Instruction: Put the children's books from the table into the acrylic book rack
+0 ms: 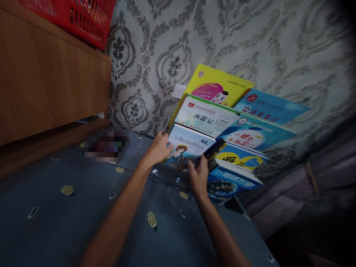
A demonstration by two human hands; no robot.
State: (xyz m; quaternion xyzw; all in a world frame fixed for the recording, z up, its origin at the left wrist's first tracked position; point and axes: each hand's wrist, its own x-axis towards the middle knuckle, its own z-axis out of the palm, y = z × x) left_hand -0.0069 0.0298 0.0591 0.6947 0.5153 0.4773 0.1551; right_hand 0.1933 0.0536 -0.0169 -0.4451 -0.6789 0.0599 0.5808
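A light-blue book (pixel 189 144) with a girl on its cover leans at the front of the left stack of books. My left hand (pixel 159 149) grips its left edge, with the thumb on the cover. At its lower right edge is my right hand (pixel 199 174), fingers bent around that side. A clear plastic book holder (pixel 169 178) shows below the book. Behind it stand a white book (pixel 205 116) with a green edge and a taller yellow book (pixel 219 87). A dark book spine (pixel 214 152) shows just right of the held book.
To the right lean several blue books (pixel 247 133), one with a yellow patch (pixel 239 157). Patterned wallpaper (pixel 172 59) rises behind. At left are a wooden cabinet (pixel 52 74), a red basket (pixel 89 18) on top and a blurred-out item (pixel 107 146) on the blue cloth (pixel 91 200).
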